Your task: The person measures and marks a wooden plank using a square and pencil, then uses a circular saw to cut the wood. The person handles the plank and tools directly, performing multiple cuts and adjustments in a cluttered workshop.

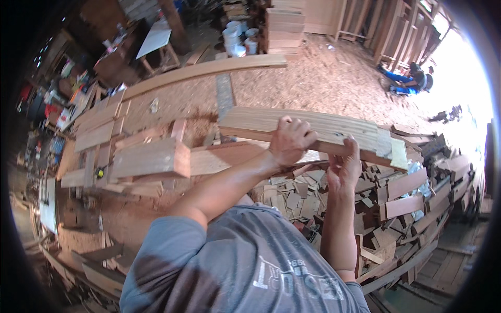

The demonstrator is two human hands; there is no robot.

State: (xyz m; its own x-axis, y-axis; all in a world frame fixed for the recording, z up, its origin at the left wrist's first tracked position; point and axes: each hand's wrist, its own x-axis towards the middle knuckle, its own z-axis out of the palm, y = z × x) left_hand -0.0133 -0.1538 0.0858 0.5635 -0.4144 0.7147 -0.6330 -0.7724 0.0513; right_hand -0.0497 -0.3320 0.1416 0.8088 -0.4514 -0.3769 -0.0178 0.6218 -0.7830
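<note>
A thick wooden plank (323,125) with a grooved-looking grain is held out across in front of me. My left hand (293,140) is closed over its near edge at about the middle, knuckles up. Farther right, my right hand (344,166) supports it from below, with the thumb up against the near edge and the other fingers partly hidden beneath. A paler patch (398,153) shows at the plank's right end. Under the plank's left part lies another light board (224,158).
Left stands a thick beam (151,159) among stacked boards, with a small yellow-and-black object (100,172). Offcuts (386,237) heap up below and right. Beyond lie a long plank (203,69), buckets (231,39) and a sawdust-covered floor (323,78). A person (409,81) sits far right.
</note>
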